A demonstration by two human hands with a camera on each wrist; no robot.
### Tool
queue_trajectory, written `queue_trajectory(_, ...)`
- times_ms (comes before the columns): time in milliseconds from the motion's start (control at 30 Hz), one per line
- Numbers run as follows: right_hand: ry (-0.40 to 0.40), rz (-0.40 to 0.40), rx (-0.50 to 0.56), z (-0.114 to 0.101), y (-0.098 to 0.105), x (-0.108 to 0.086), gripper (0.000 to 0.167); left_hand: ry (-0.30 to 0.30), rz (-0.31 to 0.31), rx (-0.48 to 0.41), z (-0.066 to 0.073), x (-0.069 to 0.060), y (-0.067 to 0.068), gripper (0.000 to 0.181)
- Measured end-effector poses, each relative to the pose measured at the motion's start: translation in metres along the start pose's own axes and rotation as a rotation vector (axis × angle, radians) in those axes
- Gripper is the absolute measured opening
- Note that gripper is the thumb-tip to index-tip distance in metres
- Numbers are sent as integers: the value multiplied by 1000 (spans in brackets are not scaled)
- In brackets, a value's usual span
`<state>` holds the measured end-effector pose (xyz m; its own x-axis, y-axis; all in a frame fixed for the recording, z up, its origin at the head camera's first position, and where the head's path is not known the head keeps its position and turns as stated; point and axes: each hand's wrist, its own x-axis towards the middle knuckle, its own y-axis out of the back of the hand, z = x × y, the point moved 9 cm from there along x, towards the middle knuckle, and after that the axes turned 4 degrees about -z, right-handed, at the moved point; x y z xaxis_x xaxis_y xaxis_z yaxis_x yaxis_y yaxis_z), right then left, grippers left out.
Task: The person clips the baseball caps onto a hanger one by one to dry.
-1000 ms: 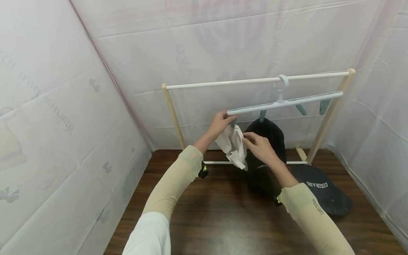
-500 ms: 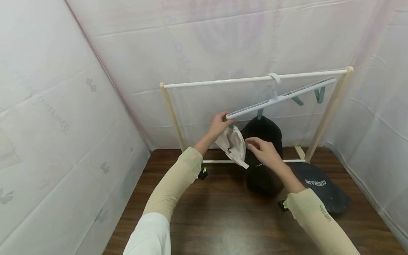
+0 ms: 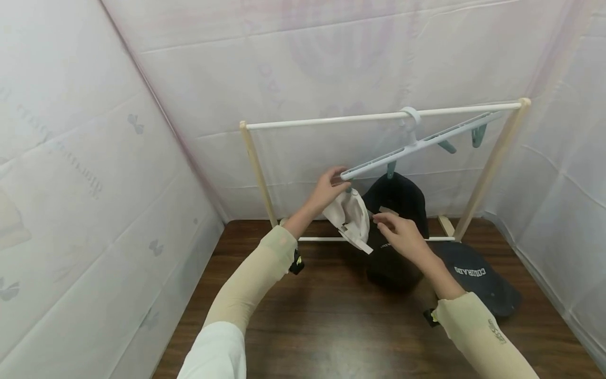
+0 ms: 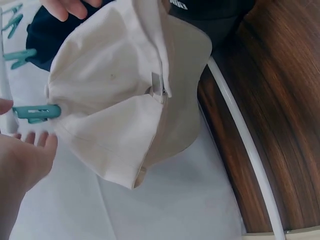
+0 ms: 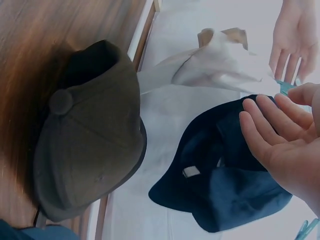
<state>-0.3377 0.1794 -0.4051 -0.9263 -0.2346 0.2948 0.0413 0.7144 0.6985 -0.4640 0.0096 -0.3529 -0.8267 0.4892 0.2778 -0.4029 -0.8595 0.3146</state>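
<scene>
A cream baseball cap hangs by its edge from a teal clip at the lower left end of a white clip hanger. My left hand is around that end, thumb and fairly straight fingers on opposite sides of the bar; firm contact cannot be made out. Just right of the cream cap is my right hand, fingers relaxed and holding nothing. Behind it a dark navy cap hangs from another teal clip. The hanger slopes down to the left, hooked over a rail.
The rail belongs to a rack with wooden posts. A dark brown cap and a dark cap lettered COLORADO lie on the wooden table. Two more teal clips hang on the hanger's right half. White sheeting surrounds the table.
The hanger has tipped from nearly level to sloping down on the left. My right hand has drawn away from the cream cap, rightward and down. My left hand has stayed near the hanger's end.
</scene>
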Motion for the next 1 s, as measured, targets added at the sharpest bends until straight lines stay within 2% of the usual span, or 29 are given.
queue_trajectory(267, 29, -2, -55, 3, 1, -14, 31, -69, 32, 215, 4, -36, 5, 57)
queue_trajectory(367, 55, -13, -90, 2, -1, -19, 31, -116, 37, 377, 4, -52, 3, 55)
queue_trajectory(567, 95, -26, -144, 0, -5, -28, 31, -287, -29, 702, 9, -84, -20, 56)
queue_trajectory(667, 101, -30, -156, 0, -8, -31, 30, -352, -58, 806, 10, -99, -32, 54)
queue_trajectory(767, 104, -37, -180, 0, -12, -35, 30, -364, -73, 875, 6, -112, -39, 54)
queue_trajectory(1000, 128, -34, -260, 3, -21, -49, 36, -359, -94, 963, -6, -141, -51, 54)
